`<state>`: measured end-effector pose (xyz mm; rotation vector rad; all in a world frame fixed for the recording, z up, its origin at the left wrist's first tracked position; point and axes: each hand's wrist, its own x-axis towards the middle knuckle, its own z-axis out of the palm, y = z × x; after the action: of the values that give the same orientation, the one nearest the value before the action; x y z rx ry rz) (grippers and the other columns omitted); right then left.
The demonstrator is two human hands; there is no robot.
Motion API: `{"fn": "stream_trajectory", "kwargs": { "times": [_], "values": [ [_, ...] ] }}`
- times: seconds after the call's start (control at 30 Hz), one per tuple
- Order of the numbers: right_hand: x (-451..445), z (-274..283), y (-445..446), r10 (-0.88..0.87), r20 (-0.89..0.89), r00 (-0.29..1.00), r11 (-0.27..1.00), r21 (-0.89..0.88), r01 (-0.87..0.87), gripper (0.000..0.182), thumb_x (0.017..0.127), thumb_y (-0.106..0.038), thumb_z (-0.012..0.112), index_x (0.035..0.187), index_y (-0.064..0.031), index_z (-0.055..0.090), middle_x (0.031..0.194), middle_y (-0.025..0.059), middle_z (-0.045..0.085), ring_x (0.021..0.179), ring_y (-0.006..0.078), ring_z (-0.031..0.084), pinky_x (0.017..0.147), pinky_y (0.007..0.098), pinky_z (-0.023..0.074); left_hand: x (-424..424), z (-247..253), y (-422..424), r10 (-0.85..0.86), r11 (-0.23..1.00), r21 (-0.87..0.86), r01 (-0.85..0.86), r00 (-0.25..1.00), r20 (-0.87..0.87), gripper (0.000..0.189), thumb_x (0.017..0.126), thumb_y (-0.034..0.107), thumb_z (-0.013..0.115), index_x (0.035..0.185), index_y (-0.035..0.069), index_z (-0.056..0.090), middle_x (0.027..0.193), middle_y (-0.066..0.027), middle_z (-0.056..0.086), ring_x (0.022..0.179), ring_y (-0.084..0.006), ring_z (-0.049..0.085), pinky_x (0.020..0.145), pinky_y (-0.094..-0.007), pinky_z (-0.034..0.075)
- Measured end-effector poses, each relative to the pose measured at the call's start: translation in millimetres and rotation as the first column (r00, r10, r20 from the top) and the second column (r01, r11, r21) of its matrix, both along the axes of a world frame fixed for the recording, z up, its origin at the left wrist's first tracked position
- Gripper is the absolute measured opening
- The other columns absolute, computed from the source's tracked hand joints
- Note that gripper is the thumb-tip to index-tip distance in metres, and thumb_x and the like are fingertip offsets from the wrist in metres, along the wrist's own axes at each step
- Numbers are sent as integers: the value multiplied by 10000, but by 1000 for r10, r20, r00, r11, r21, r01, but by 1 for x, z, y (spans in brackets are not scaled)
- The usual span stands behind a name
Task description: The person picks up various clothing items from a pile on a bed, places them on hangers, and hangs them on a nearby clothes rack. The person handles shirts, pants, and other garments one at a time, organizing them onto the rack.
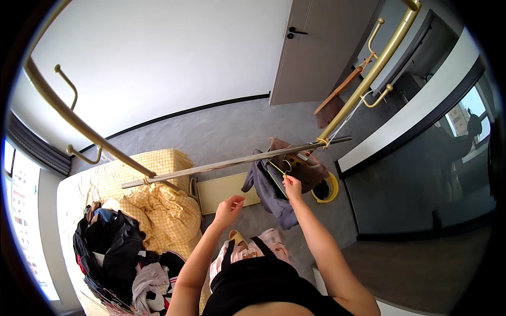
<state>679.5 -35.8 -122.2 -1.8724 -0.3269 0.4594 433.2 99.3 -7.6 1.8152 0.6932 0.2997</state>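
My right hand [291,187] grips a yellow-green clothes hanger [276,167] near the base of its pale hook. From that hanger hangs a grey-purple knitted garment [272,197], with one sleeve out to the left. My left hand [230,210] is off to the left of the garment, fingers loosely curled and apart from it, holding nothing that I can see. Just beyond the hands, a metal rail [233,162] runs across the gold clothes rack [99,136]. A brown garment [306,166] hangs at the rail's right part, behind the knit.
At left, a bed [71,201] with yellow checked bedding carries a heap of dark clothes [114,252]. A yellow-rimmed bin [335,189] stands on the floor at right. A wooden-handled brush [336,94] hangs from the rack. Behind are a grey door [316,59] and, right, a dark glass panel [419,177].
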Motion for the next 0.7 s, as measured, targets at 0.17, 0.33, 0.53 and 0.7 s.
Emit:
{"fn": "stream_trajectory", "kwargs": {
  "times": [0.17,0.33,0.53,0.7],
  "values": [
    [53,-34,25,-56,22,998,998,-3,56,161,860,-131,582,921,7,639,677,10,595,570,50,512,529,193,419,5,-4,15,55,998,-29,-55,998,-6,172,844,117,557,974,23,619,857,-77,647,722,-153,617,644,-273,493],
    [95,-47,40,-105,-145,984,994,-25,103,140,857,-98,567,937,-6,637,674,29,595,564,84,543,518,213,460,6,-11,16,215,971,-105,-215,977,-17,170,863,108,552,986,7,609,840,-43,637,705,-93,582,628,-224,469],
    [160,-91,8,-44,85,995,980,-187,60,151,855,-96,562,932,13,634,641,59,602,532,124,572,504,245,494,42,-6,2,295,951,-100,-294,955,-5,161,856,96,557,974,3,616,844,-46,645,675,-73,566,603,-210,457],
    [204,-95,-22,-105,169,980,936,-316,154,193,849,-166,570,907,4,640,645,69,621,569,159,597,543,297,485,84,-9,-18,293,949,-125,-289,956,14,166,854,97,559,978,2,617,849,-54,647,698,-79,582,616,-213,468]
  ]
}}
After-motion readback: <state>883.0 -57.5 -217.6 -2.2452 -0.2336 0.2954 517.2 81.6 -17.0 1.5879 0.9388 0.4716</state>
